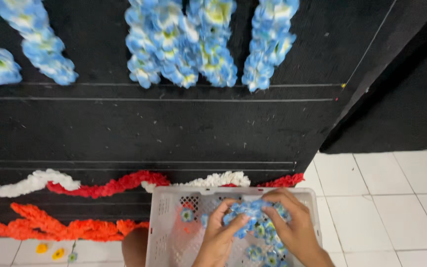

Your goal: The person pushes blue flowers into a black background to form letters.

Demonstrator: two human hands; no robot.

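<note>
1. Both hands were closed on a clump of small blue artificial flowers [250,210], held just above the white perforated plastic crate [166,222] that sat on the white tiled floor [396,198].
2. The left hand [218,237] pinched the clump from its near-left side, fingers curled into the petals; the right hand [292,225] arched over the far-right side, fingertips pressed into the same bunch.
3. The flowers looked light, soft and easily crushed, probably fabric petals that would spring back. A loose fingertip pinch at the flower bases seemed the safest hold; squeezing the petals risked creasing them.
4. Below the grip, more blue flowers [263,252] lay loose inside the crate.
5. Beyond the grip, a black cloth panel [174,128] carried red and white garlands [109,185] near the crate's far rim, orange garlands [50,225] to the left, and blue flower strings [208,44] further off.
6. Both wrists angled inward, forearms entering from the frame's lower edge.
</note>
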